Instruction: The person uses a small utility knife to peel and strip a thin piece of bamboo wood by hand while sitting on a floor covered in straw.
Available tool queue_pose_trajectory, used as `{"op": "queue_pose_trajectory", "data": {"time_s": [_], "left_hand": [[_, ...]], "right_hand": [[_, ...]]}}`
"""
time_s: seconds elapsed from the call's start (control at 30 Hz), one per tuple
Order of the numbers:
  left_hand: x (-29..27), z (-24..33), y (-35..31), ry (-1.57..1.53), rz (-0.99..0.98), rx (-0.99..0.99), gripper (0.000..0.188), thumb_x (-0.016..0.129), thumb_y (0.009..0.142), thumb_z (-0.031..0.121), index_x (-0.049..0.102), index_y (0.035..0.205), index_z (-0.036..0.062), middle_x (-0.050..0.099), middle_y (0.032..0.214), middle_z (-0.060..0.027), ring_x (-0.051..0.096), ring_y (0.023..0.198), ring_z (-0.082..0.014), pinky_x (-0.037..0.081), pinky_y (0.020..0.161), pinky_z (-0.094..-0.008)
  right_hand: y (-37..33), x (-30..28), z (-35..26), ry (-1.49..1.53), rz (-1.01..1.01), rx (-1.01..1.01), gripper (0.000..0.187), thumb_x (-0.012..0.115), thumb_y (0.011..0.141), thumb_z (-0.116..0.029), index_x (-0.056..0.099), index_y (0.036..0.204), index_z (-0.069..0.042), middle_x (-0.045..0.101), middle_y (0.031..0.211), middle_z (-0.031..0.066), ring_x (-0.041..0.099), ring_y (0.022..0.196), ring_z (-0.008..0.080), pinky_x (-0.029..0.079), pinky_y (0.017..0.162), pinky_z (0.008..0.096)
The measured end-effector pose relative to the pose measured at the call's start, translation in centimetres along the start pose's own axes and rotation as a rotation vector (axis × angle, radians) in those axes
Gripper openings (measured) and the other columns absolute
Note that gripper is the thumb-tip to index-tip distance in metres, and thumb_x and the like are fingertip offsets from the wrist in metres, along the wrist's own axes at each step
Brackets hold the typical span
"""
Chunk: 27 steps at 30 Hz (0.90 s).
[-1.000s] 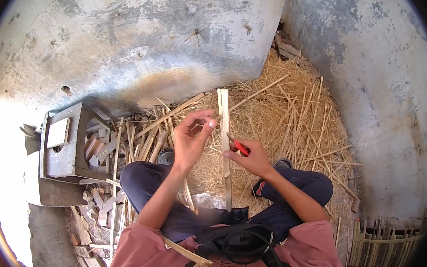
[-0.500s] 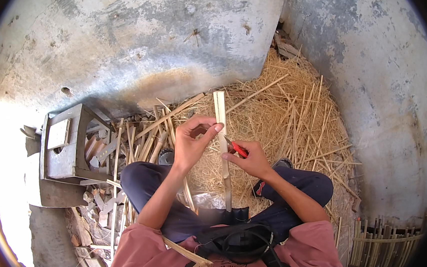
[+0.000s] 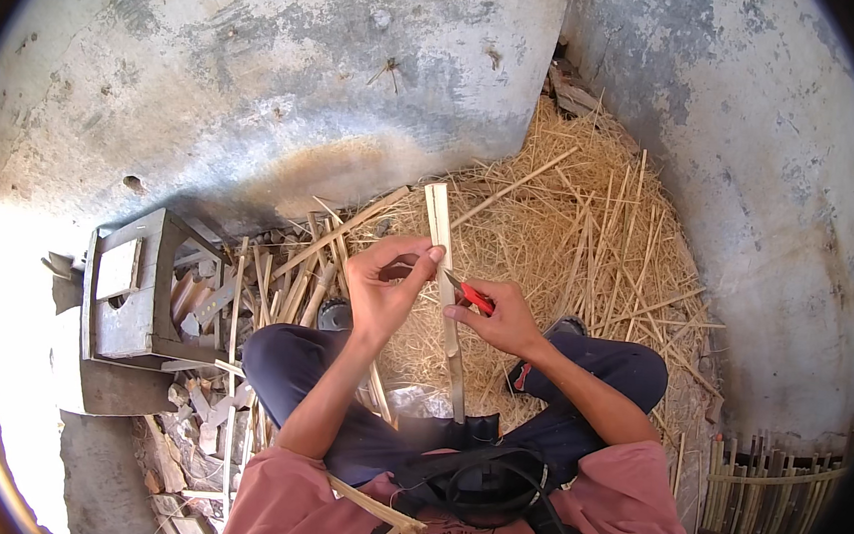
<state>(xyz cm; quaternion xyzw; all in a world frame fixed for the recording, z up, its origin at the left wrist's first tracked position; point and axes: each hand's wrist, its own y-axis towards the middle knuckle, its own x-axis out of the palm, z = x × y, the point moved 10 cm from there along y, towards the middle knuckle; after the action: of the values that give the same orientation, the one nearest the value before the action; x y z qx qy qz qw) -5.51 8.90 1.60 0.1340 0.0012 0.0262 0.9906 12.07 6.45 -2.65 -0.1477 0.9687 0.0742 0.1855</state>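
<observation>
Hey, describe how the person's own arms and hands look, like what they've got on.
Both the left hand and right hand are ungloved, with no ring or watch that I can make out. The left forearm and right forearm are uncovered. Loose, dusty-pink short sleeves cover the upper arms, with no markings visible on them.

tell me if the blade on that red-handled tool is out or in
Out: a dark blade shows beyond the red handle in the right hand, toward the pale strip.
</observation>
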Motion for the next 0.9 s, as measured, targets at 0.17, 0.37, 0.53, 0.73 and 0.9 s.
{"op": "queue_pose_trajectory", "data": {"time_s": [0.17,0.37,0.53,0.73,0.9], "left_hand": [[0.2,0.5,0.0,0.019,0.011,0.008,0.014,0.08,0.094,0.004,0.078,0.107,-0.0017,0.075,0.095,-0.0091,0.073,0.081,-0.0116,0.063,0.067,-0.0265],[0.3,0.4,0.1,0.005,0.008,-0.029,0.014,0.079,0.093,0.002,0.078,0.107,-0.0022,0.075,0.095,-0.0082,0.073,0.083,-0.0114,0.064,0.068,-0.0265],[-0.1,1.0,-0.1,0.091,0.06,0.046,0.016,0.08,0.093,0.002,0.078,0.108,-0.0022,0.075,0.098,-0.009,0.073,0.084,-0.0121,0.067,0.068,-0.0278],[-0.2,0.6,-0.3,0.102,0.088,0.055,0.016,0.082,0.091,0.005,0.08,0.107,0.0018,0.077,0.1,-0.0082,0.074,0.086,-0.0108,0.065,0.066,-0.0255],[0.2,0.6,-0.3,0.087,0.071,0.052,0.014,0.078,0.095,0.003,0.076,0.106,-0.0033,0.074,0.097,-0.0086,0.073,0.085,-0.0119,0.068,0.07,-0.0291]], "right_hand": [[0.1,-0.1,0.3,0.0,0.008,0.004,0.03,0.086,0.088,-0.028,0.076,0.096,0.0,0.057,0.065,0.0014,0.046,0.061,0.0079,0.04,0.058,0.0294],[0.1,-0.1,0.6,-0.008,0.0,0.018,0.03,0.086,0.088,-0.027,0.076,0.098,0.0,0.06,0.067,0.0023,0.048,0.062,0.0079,0.042,0.059,0.0293],[0.1,-0.1,0.2,-0.015,0.023,0.003,0.031,0.086,0.088,-0.026,0.076,0.1,0.0,0.061,0.067,0.0031,0.049,0.063,0.0086,0.043,0.06,0.0299],[0.1,-0.2,0.2,-0.032,0.013,0.021,0.031,0.086,0.088,-0.026,0.077,0.1,0.0,0.06,0.066,0.0038,0.049,0.062,0.009,0.044,0.06,0.0299],[0.1,0.0,1.7,-0.061,-0.022,0.07,0.035,0.085,0.088,-0.029,0.078,0.111,-0.003,0.07,0.074,0.0098,0.056,0.063,0.013,0.045,0.06,0.0326]]}}
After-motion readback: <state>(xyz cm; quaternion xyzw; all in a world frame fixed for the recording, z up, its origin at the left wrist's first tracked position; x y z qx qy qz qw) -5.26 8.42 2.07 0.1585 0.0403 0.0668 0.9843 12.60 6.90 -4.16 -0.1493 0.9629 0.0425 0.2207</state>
